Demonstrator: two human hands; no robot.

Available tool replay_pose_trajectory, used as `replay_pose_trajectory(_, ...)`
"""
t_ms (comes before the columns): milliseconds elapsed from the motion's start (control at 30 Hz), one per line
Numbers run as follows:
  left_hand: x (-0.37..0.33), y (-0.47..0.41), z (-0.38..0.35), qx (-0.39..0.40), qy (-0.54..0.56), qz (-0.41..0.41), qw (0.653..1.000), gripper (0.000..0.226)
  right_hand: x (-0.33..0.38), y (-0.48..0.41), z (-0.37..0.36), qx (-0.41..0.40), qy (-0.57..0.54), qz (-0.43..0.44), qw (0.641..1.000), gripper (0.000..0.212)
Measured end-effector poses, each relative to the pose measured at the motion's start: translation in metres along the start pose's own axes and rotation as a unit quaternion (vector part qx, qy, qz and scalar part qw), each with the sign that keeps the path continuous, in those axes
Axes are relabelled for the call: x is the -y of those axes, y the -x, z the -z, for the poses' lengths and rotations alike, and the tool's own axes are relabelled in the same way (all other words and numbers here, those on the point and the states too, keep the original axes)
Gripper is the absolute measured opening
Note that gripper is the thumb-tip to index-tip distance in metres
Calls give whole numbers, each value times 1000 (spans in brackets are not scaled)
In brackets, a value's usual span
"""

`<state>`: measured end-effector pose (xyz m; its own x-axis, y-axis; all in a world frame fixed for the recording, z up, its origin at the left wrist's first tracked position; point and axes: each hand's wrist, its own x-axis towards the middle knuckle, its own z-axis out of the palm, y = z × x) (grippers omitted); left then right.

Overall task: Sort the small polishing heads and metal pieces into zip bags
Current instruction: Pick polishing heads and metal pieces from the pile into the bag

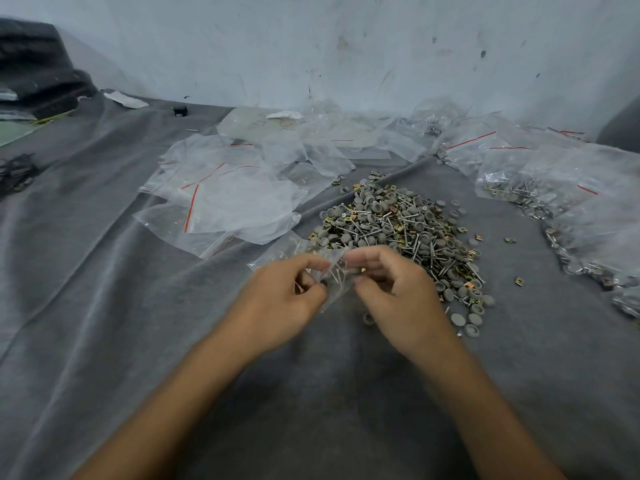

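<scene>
Plenty left to do, I'd say: the heap of grey round polishing heads, silver pins and brass-coloured square clips (398,233) just beyond the grip is large. Several filled clear zip bags (540,192) lie well off to its right, and a spread of empty red-striped clear zip bags (235,195) waits beyond on the left. The left hand (287,296) and right hand (394,296) each pinch 1 small clear zip bag (334,271), which holds a few pins, thumbs against curled fingers, forearms low over the grey cloth (104,306)
</scene>
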<state>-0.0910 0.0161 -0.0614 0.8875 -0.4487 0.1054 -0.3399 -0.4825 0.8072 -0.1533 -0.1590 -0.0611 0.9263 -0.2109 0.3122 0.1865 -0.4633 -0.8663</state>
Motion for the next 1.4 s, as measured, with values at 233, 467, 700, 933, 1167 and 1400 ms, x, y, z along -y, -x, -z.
replay_pose_trajectory(233, 1, 1, 1, -1, 11, 2, 1000, 22, 5, 1, -1, 58, -128, -27, 990, 35)
replay_pose_trajectory(467, 4, -1, 3, -19, 20, 1, 1000, 23, -4, 1, 28, 48, 213, 16, 976, 11)
replay_pose_trajectory(700, 8, -2, 3, -43, 20, -8, 999, 27, -7, 5, 35, 197, 328, -18, 924, 12)
replay_pose_trajectory(933, 7, -3, -1, -32, 11, -20, 999, 23, 7, 9, 20, 49, 94, -10, 994, 7)
replay_pose_trajectory(1167, 9, -2, 0, -34, 11, -27, 999, 21, 4, 0, 6, 18, 15, -60, 998, 19)
replay_pose_trajectory(1400, 8, -2, 3, -38, 19, -29, 999, 24, -12, -1, 74, -6, 135, -75, 988, 11)
